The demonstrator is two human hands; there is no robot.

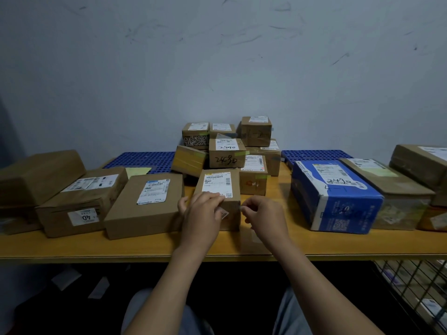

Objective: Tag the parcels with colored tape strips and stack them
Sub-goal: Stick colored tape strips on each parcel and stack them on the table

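**Hands on a small parcel at the table's near middle**

Head view: A small cardboard parcel (pixel 219 187) sits flat on the yellow table (pixel 217 247), at the middle and a little back from the near edge. Its white shipping label (pixel 217 184) faces up and reads upright from the person's side. The parcel's long axis runs from the near edge toward the back edge.

The left hand (pixel 203 211) holds the parcel, with its fingers (pixel 212 198) curled over the top front edge and the thumb at the left side. The right hand (pixel 262 213) is at the parcel's upper right front corner, with thumb and forefinger pinched narrow. Whether a tape strip lies between them cannot be told.

A flat brown parcel (pixel 145 206) lies just left of the small one. A blue-and-white box (pixel 333 197) stands well apart toward the right edge. Behind, at the back edge, is a pile of parcels. One box in it is marked "2490" (pixel 227 153) and bears a pale green tape strip (pixel 242 153) on its right top edge.
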